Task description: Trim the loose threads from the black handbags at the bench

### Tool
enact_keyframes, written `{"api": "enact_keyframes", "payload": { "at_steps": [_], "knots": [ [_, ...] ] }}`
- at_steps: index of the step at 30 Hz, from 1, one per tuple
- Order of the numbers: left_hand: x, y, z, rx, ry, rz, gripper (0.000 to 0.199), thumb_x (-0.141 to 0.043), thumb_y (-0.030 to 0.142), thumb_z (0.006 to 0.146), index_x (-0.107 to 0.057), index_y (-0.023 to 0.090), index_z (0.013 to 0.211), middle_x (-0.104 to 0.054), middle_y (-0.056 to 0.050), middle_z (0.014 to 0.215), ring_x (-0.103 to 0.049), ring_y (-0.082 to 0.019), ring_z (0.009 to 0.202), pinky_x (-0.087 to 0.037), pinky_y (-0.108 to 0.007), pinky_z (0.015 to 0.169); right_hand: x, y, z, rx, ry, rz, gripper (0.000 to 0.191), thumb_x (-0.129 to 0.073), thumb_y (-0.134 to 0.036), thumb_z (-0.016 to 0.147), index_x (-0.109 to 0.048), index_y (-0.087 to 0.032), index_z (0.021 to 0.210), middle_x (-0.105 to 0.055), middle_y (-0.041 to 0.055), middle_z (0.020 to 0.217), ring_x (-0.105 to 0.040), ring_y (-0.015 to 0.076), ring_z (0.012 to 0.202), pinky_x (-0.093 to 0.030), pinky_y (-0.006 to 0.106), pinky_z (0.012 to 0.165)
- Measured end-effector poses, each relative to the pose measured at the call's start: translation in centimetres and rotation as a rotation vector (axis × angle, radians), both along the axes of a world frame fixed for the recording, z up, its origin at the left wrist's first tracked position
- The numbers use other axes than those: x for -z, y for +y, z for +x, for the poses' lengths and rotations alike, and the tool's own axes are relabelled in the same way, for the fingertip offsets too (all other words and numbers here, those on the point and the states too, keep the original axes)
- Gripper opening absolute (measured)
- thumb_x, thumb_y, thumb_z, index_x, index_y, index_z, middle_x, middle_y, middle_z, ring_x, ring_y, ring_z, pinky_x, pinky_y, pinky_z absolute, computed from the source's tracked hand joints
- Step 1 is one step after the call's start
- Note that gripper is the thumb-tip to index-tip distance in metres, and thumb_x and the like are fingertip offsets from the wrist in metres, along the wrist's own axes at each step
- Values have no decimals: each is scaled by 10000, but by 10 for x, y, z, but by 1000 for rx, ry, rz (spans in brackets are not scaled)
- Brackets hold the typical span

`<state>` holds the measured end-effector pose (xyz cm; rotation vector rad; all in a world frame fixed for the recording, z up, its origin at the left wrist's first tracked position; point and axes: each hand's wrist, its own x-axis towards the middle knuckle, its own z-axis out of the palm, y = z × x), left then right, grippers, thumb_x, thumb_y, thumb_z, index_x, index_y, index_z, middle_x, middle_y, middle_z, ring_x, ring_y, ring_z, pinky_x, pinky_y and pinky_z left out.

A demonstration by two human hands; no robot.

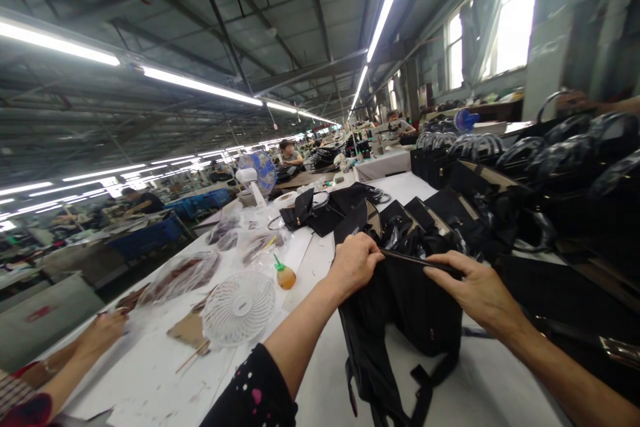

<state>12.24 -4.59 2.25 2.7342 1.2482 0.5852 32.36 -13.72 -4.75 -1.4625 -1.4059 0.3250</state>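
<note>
A black fabric bag [410, 307] hangs down over the white table in front of me, its straps dangling below. My left hand [356, 259] pinches the upper edge of this bag on its left side. Farther right along the same edge, my right hand [467, 280] grips it between thumb and fingers. The edge is stretched nearly straight between both hands. A small gold zipper pull shows on the bag's lower front. Just beyond my hands lie several more black bags [345, 203] with tan inner faces.
Left of my arm stand a white round fan [239, 308] and a small glue bottle [285, 275] with a green tip. Plastic-wrapped pieces [183, 273] lie farther left, near a co-worker's hands [103, 333]. Black handbags with wrapped handles [575, 153] crowd the right. A blue fan [260, 172] stands ahead.
</note>
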Motion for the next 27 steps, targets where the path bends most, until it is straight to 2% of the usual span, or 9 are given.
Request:
{"api": "enact_keyframes", "payload": {
  "at_steps": [9, 14, 18, 22, 27],
  "knots": [
    [1, 0, -3, -41, -15, 12, 172, -561, 320, 822, -655, 197, 747, -664, -33, 915, -590, -182, 884, -434, -278, 810, -6, 14, 0, -47, -110, 77, 308, -545, -486, 799, -703, -226, 852, -652, 30, 833, -610, 192, 794, -458, 298, 731],
    [2, 0, -3, -41, -29, 25, 189, -569, 334, 816, -655, 200, 712, -673, -30, 873, -597, -186, 861, -437, -280, 785, -9, 17, -1, -10, -216, 83, 220, -545, -414, 806, -680, -241, 783, -635, 7, 835, -602, 184, 823, -439, 296, 768],
    [1, -1, -3, -81, -31, 15, 184, -580, 329, 806, -661, 202, 702, -682, -34, 839, -604, -191, 843, -437, -287, 770, -12, 20, 0, 23, -318, 65, 201, -541, -396, 806, -667, -252, 743, -638, -5, 823, -601, 180, 800, -439, 293, 739],
    [0, -1, -3, -137, -29, 19, 199, -585, 344, 803, -665, 200, 692, -683, -38, 822, -606, -196, 831, -437, -291, 747, -23, 26, -5, 40, -535, 42, 192, -536, -396, 812, -662, -260, 759, -642, -1, 805, -596, 191, 781, -432, 306, 689],
    [1, -1, -4, -167, -15, 30, 188, -586, 351, 806, -690, 210, 740, -682, -41, 834, -605, -197, 828, -433, -293, 734, -40, 36, -20, -52, -709, 24, 211, -488, -321, 845, -664, -253, 751, -659, 11, 809, -599, 191, 821, -423, 310, 734]
  ]
}}
